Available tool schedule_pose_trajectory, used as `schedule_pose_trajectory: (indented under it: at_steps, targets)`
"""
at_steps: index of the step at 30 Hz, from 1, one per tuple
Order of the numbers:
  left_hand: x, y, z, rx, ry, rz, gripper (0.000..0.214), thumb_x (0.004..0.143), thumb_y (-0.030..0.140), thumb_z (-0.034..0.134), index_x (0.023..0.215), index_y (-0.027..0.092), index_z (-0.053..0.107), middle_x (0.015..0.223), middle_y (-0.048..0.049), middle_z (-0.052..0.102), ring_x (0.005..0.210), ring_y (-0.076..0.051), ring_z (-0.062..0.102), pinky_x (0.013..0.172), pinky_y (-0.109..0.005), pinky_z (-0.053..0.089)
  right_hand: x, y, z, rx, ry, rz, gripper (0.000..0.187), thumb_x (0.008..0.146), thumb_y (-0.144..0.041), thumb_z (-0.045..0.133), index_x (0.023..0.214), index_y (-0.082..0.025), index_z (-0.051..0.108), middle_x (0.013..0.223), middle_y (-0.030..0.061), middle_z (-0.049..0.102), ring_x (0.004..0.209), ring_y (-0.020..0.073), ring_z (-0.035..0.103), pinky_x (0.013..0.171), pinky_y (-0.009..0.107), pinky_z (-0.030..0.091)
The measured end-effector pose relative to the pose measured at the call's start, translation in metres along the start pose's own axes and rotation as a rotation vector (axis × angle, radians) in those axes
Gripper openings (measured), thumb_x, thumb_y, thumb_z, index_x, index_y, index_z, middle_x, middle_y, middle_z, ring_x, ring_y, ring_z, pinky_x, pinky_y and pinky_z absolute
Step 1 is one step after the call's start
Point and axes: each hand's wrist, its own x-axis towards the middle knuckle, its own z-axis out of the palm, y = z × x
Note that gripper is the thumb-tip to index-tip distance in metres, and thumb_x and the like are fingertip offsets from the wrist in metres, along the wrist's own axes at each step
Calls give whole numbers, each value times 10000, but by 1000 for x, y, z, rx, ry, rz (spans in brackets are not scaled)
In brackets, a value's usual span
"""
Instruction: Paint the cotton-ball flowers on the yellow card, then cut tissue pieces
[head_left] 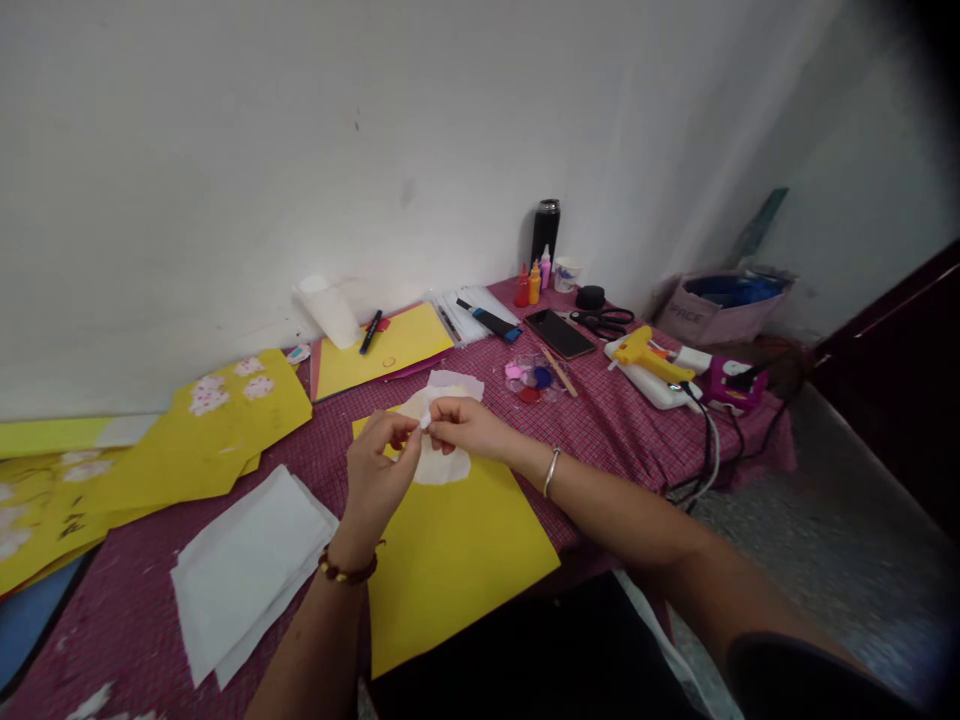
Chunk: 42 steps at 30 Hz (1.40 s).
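My left hand (386, 460) and my right hand (469, 428) meet over a yellow sheet of paper (450, 560). Between their fingertips is a small white piece of tissue paper (425, 420), pinched from both sides. Under the hands, a larger pale tissue piece (444, 468) lies on the yellow sheet, its middle partly hidden by my fingers. Left of my left wrist, several white sheets (251, 570) lie in a loose stack on the checked tablecloth (600, 420).
Yellow papers with pink-white blossoms (217, 440) spread on the left. Behind are a paper roll (330, 312), marker (370, 332), utility knife (491, 322), phone (560, 333), scissors (604, 322), paint palette (536, 378) and black flask (546, 232). A yellow glue gun (652, 355) with cords sits right.
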Motion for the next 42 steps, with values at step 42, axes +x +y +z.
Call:
schedule_pose_trajectory:
  at_steps: [42]
  targets:
    - [-7,-3,18,-399,-1,-363,124,732,273,638,763,189,552,607,39,562,523,-94,532,508,-204,436,-3,9,-1,-357,107,-266,126,826,-254,566,730,-180,530,671,-27,529,618,94,469,575,219,356]
